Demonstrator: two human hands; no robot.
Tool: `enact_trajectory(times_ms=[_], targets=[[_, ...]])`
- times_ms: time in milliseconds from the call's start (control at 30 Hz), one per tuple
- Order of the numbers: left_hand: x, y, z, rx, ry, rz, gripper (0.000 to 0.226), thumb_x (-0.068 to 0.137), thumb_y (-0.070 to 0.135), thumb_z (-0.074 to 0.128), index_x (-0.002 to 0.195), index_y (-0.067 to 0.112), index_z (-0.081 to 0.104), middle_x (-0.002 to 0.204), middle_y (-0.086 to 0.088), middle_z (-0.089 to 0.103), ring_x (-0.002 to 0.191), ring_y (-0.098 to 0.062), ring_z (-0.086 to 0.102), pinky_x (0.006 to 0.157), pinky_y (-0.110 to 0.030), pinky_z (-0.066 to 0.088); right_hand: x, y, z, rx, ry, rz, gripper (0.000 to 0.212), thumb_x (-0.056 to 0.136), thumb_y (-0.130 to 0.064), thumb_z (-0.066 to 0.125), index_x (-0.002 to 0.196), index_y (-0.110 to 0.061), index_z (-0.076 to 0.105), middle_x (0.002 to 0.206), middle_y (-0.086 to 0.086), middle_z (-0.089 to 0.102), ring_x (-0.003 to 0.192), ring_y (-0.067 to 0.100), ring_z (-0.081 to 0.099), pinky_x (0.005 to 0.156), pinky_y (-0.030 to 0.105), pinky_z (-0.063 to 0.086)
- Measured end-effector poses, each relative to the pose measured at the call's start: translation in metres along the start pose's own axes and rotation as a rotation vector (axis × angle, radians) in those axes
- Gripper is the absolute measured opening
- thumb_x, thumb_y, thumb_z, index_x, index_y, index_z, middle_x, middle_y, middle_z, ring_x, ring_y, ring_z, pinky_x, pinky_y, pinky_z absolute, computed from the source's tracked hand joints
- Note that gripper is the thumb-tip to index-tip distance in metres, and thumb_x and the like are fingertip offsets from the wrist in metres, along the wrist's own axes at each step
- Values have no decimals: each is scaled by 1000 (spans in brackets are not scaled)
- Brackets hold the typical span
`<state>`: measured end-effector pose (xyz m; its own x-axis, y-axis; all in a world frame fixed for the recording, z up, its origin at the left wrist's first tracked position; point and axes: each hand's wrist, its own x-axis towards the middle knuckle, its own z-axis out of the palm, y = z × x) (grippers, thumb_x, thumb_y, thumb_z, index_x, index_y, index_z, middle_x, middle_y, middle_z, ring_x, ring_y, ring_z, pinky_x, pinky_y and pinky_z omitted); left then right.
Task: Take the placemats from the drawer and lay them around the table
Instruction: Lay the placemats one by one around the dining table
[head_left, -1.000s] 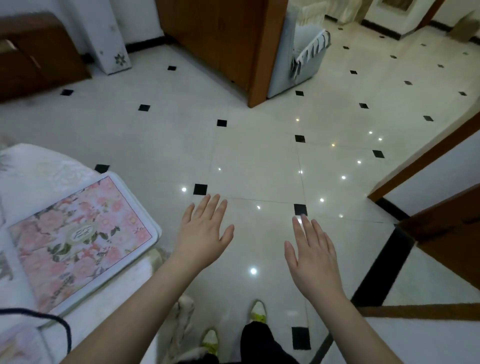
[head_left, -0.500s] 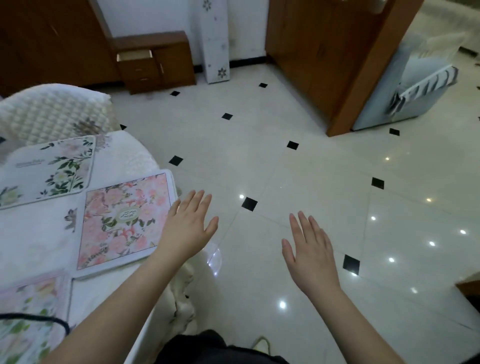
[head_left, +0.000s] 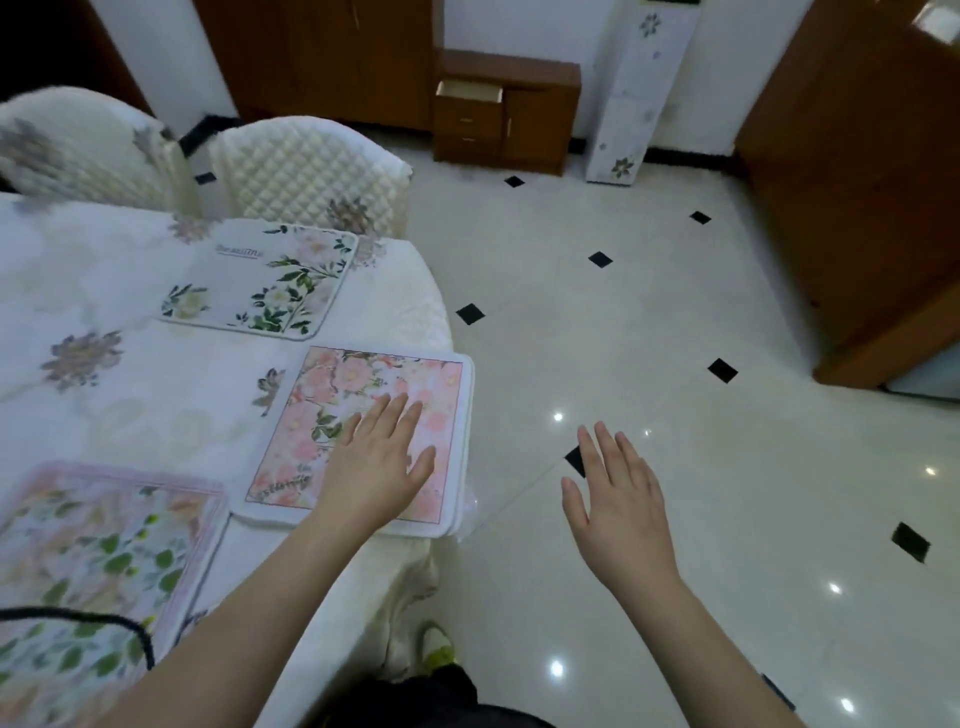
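Your single head camera looks forward and steeply down, close above the desk (head_left: 130, 415) corner at left. The floor (head_left: 675, 338) fills the right; no second view exists.

Beyond the fingers, a glossy cream tiled floor (head_left: 649, 338) with small black diamond insets reflects ceiling lights and runs to a white wall (head_left: 519, 26), a small wooden drawer cabinet (head_left: 506, 111) and two quilted chairs (head_left: 306, 166).
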<state>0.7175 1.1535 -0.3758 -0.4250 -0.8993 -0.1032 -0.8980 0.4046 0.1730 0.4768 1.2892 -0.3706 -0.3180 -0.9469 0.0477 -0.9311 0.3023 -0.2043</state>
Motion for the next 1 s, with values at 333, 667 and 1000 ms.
enact_trajectory(times_ms=[333, 667, 1000], targets=[[23, -77, 4, -91, -23, -240, 92, 79, 64, -3, 157, 22, 20, 165, 1, 15, 153, -17, 7, 122, -41, 6, 96, -71, 28, -13, -128, -257, 65, 95, -49, 21, 150, -16, 36, 156, 4, 35, 145, 24, 29, 114, 43, 28], [12, -104, 24, -157, -9, -522, 90, 79, 64, -4, 158, 24, 18, 166, 3, 12, 153, -15, 5, 122, -39, 5, 183, -118, 61, -20, -279, -541, 70, 93, -53, 19, 152, -18, 31, 158, 2, 30, 146, 24, 27, 116, 42, 25], [26, -81, 48, -192, -15, -904, 88, 83, 63, 1, 157, 20, 22, 164, 0, 19, 152, -18, 12, 121, -42, 11, 272, -141, 105, -55, -495, -937, 68, 96, -51, 20, 155, -18, 22, 161, 1, 23, 149, 20, 19, 119, 38, 15]])
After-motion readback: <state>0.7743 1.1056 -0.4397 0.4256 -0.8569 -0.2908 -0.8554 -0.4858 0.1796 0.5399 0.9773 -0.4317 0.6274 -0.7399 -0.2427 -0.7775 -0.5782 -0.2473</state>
